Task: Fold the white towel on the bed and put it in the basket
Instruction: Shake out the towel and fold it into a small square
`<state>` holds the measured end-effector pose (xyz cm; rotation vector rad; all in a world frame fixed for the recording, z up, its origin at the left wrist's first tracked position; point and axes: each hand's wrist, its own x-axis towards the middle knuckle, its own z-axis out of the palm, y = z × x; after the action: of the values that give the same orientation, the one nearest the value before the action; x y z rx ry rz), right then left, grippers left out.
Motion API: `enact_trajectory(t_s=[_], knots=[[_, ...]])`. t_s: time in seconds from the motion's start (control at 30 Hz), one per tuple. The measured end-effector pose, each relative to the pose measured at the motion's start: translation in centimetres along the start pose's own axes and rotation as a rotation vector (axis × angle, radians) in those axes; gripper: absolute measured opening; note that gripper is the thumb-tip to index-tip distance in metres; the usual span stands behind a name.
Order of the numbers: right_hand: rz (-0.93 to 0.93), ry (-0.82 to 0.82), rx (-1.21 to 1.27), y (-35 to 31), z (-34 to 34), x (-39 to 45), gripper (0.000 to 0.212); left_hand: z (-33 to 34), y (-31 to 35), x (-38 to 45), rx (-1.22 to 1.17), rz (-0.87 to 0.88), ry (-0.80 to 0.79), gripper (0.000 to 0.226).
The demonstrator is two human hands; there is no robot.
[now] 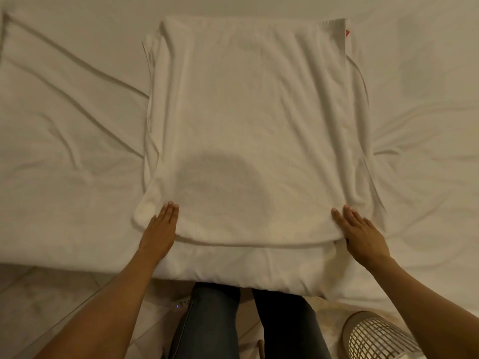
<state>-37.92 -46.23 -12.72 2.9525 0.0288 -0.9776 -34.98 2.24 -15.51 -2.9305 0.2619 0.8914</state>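
The white towel (254, 130) lies doubled over on the bed (64, 125), a long rectangle running away from me, with a small red tag at its far right corner. Its top layer ends a little short of the lower layer, which hangs over the bed's near edge. My left hand (162, 229) lies flat, fingers together, on the towel's near left corner. My right hand (360, 234) lies flat on the near right corner. Neither hand grips the cloth. The white slatted basket (375, 338) stands on the floor at the lower right.
The bed sheet is wrinkled on both sides of the towel. My legs in jeans (215, 322) stand against the bed's edge. A white power strip with a small lit dot (178, 305) lies on the tiled floor (39, 288) at the lower left.
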Motion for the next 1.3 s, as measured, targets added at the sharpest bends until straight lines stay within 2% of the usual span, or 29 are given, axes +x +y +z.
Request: enact_trajectory(t_s=[0.07,0.2,0.33,0.53,0.67,0.83,1.07,1.2,1.3], knots=[[0.036,0.072,0.059,0.3,-1.1,-0.1,0.064,-1.1,-0.3,0.2,-0.045,0.043,0.037,0.056],[0.082,0.099,0.073,0.9,-2.5,0.1,0.065,-4.0,-0.6,0.7,-0.06,0.028,0.108,0.023],[0.072,0.103,0.057,0.5,-4.1,1.1,0.064,-5.7,-0.8,1.9,0.075,0.09,0.105,0.043],[0.079,0.138,-0.061,0.9,-6.4,3.8,0.063,-7.9,-1.5,4.4,0.187,-0.014,0.069,0.061],[0.108,0.165,-0.1,2.0,-9.4,6.7,0.062,-11.7,-2.8,7.5,0.289,-0.087,-0.007,0.055],[0.117,0.289,-0.189,3.2,-15.4,12.2,0.064,-19.3,-4.3,14.3,0.359,-0.131,0.102,0.056],[0.178,0.445,-0.254,4.5,-28.0,24.7,0.062,-31.9,-5.3,26.8,0.348,-0.219,0.219,0.059],[0.243,0.57,-0.205,5.5,-35.3,32.4,0.06,-39.7,-5.4,34.6,0.257,-0.277,0.376,0.056],[0.245,0.646,-0.133,4.7,-37.3,36.9,0.066,-42.0,-5.4,38.7,0.168,-0.342,0.46,0.071]])
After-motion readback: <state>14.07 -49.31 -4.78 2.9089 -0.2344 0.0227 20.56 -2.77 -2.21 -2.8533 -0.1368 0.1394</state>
